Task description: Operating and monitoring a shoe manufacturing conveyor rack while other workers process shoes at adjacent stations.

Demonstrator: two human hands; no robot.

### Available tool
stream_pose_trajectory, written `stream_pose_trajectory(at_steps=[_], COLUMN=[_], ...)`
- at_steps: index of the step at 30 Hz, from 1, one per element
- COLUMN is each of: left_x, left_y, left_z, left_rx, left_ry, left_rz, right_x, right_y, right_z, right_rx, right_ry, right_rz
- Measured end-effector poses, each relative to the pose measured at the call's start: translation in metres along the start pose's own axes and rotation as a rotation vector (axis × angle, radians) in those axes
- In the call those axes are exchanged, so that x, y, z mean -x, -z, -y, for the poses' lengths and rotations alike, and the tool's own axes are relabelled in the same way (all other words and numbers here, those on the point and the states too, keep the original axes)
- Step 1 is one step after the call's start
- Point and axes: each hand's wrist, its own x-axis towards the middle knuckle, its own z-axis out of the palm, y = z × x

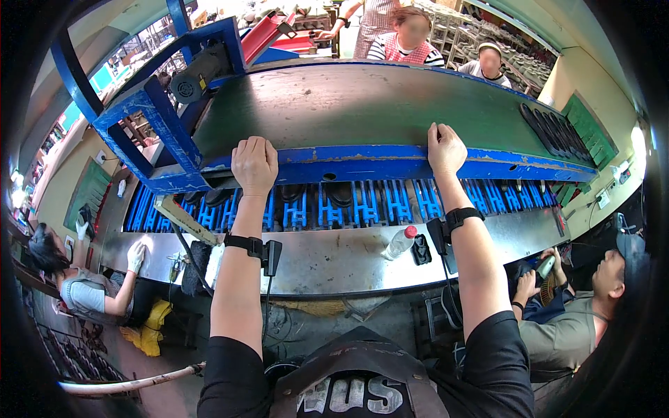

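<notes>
Both my arms stretch forward with the backs of the hands up. My left hand point(254, 166) is curled into a fist in front of the near blue rail point(348, 155) of a green conveyor belt point(320, 104). My right hand point(447, 148) makes a fist farther right along the same rail. Nothing sticks out of either fist; whether they touch the rail I cannot tell. Below the rail runs a row of blue metal racks point(366, 207), with dark shoe-sole shapes point(339, 194) among them. Each forearm wears a black strap with a small device and cable.
A clear bottle with a red cap point(399, 243) and a black tray point(421, 249) stand on the metal ledge point(327, 268). Black soles point(554, 131) lie at the belt's right end. A motor point(198, 75) sits at left. Co-workers are on both sides and beyond the belt.
</notes>
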Motion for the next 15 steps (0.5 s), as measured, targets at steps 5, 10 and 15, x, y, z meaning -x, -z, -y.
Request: stream_pose_trajectory(at_steps=[5,10,15], left_x=[0.0012,0.0012,0.0010], left_y=[0.0002,0.0004,-0.0006], left_z=[0.0020,0.0000,-0.0004], left_rx=[-0.003,-0.004,-0.022], left_ry=[0.005,0.008,-0.001], left_rz=[0.015,0.003,0.016], right_x=[0.0008,0.0010,0.0009], right_y=[0.0000,0.0010,0.0014], right_z=[0.0016,0.0010,0.0012], right_rx=[-0.018,-0.016,-0.013], right_ry=[0.007,0.009,0.014], right_rz=[-0.008,-0.002,-0.017])
